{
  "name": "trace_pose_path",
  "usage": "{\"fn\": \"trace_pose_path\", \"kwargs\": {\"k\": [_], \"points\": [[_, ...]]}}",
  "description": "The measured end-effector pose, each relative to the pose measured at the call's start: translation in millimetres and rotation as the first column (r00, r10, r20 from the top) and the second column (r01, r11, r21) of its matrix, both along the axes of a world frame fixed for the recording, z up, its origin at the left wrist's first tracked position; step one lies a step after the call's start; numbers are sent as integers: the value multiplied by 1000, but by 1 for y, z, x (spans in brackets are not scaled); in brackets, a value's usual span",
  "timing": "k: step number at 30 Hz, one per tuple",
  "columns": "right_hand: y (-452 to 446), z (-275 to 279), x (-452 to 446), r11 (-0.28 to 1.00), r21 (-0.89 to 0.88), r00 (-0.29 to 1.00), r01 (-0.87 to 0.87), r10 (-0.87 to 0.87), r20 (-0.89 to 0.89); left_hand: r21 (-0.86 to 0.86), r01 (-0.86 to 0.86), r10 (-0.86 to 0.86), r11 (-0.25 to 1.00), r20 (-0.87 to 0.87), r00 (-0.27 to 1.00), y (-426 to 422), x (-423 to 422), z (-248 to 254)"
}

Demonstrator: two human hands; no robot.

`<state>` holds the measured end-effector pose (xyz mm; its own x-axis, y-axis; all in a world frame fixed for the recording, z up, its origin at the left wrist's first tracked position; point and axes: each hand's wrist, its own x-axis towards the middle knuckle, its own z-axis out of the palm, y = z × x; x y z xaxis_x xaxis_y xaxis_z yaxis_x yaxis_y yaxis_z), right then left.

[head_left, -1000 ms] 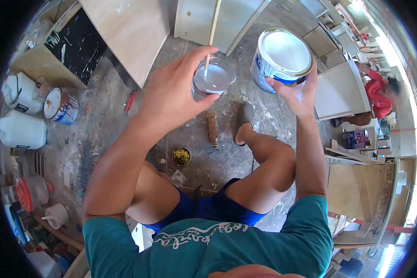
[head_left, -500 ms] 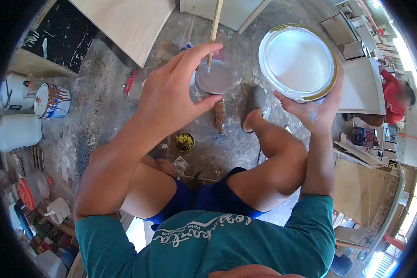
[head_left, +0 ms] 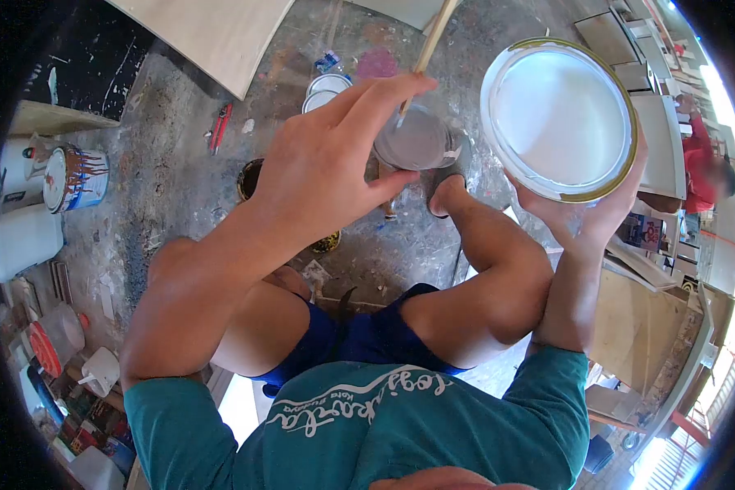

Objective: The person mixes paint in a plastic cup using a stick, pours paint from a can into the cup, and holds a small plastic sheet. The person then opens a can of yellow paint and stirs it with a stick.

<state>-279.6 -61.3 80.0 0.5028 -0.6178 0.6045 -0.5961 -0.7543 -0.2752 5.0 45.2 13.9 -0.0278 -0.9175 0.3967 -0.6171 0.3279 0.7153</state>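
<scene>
Spattered floor point(head_left: 184, 167) with red tool point(head_left: 220, 130), streaked tin point(head_left: 83, 176)

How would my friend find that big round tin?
Start at the teal shirt and go up the right arm to the right hand. The big tin is there. Unlike the smaller clear cup in the left hand, it shows a wide white circle inside a gold-coloured rim.

Teal short-sleeved fabric T-shirt point(head_left: 433, 433) at 6 o'clock, bearing white script lettering point(head_left: 329, 417); dark-blue fabric shorts point(head_left: 367, 345) at its 12 o'clock.
</scene>
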Motion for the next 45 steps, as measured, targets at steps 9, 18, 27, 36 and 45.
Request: {"fn": "trace_pose_path", "kwargs": {"k": [9, 18, 27, 36, 45], "points": [[2, 0, 5, 985, -73, 987, -158, 158, -15, -30, 3, -3, 1000, 17, 1000, 1, -6, -7], [6, -4, 8, 987, 50, 987, -151, 147, 70, -98, 0, 0, 995, -3, 1000, 2, -1, -7], [8, -13, 17, 954, 199, 964, -223, 186, 189, -70, -4, 2, 998, -31, 1000, 6, 4, -6], [5, -22, 11, 961, 214, 982, -173, 151, 117, -43, -9, 7, 999, -47, 999, 8, 8, -1], [-1, -29, 14, 961, 226, 979, -157, 122, 163, -63, -21, 17, 998, -53, 998, 9, 9, 0]]}}
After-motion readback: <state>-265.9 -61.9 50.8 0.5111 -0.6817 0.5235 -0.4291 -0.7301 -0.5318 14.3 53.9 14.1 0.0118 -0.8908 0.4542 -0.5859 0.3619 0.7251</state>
